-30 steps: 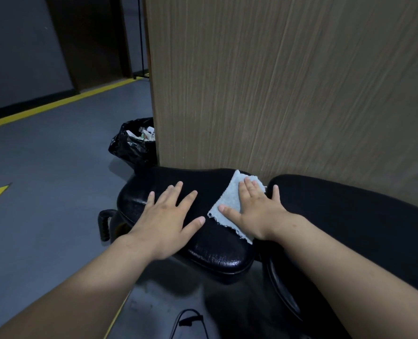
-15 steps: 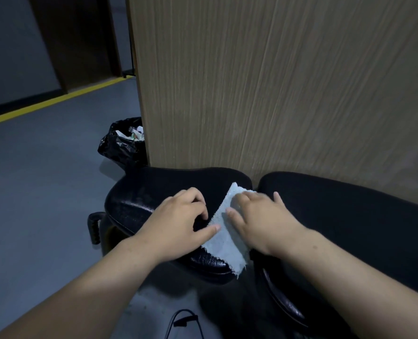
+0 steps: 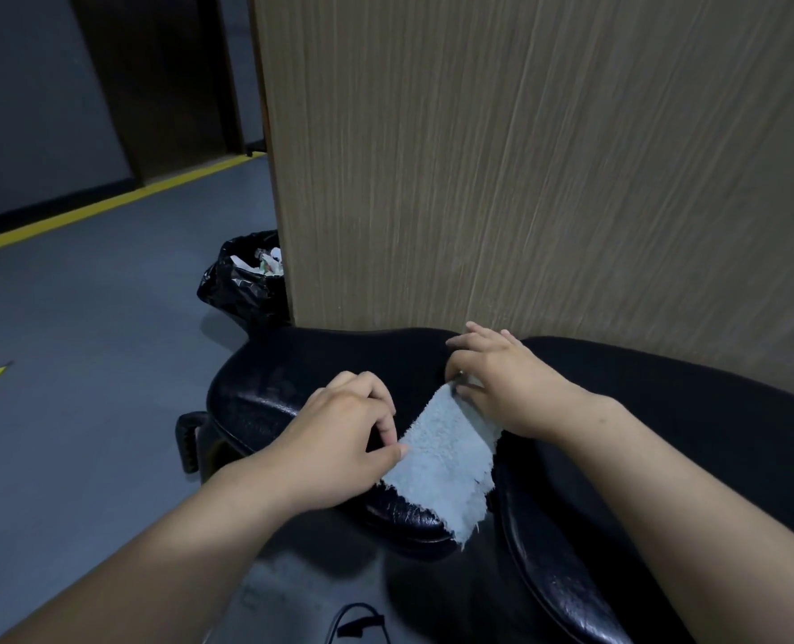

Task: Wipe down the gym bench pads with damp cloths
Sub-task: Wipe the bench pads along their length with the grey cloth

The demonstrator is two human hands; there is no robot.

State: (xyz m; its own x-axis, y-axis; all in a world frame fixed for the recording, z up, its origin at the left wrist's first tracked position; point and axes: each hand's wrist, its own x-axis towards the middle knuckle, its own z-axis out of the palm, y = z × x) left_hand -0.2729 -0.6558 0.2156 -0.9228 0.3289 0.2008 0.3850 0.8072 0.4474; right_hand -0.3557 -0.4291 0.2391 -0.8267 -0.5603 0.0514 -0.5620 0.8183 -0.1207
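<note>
Where the grey floor (image 3: pixel 83 364) runs up to the wood-grain panel (image 3: pixel 525 178), a black bin bag (image 3: pixel 241 281) stands well apart from the work, its contents too small for us to name. Next comes the black seat pad (image 3: pixel 283 378), and over it our left grip (image 3: pixel 339 439), fingers curled, thumb and fingertips pinching the near left edge of the pale blue cloth (image 3: pixel 446 462). The cloth lies slantwise across the seat pad's right end, its frayed tail hanging past the near rim. Our right grip (image 3: pixel 502 383) pinches the far corner, which its fingers hide. With both grips plucking rather than pressing, we judge ourselves between strokes, turning or refolding the cloth. The next move calls for laying a fresh face flat and sweeping with an open palm, then crossing the gap to the long back pad (image 3: pixel 687 434) on the right. We cannot tell whether the cloth is damp. What carries the pads is lost in shadow, a cable (image 3: pixel 357 630) is cut off at the bottom edge, and the back pad runs out of view.
</note>
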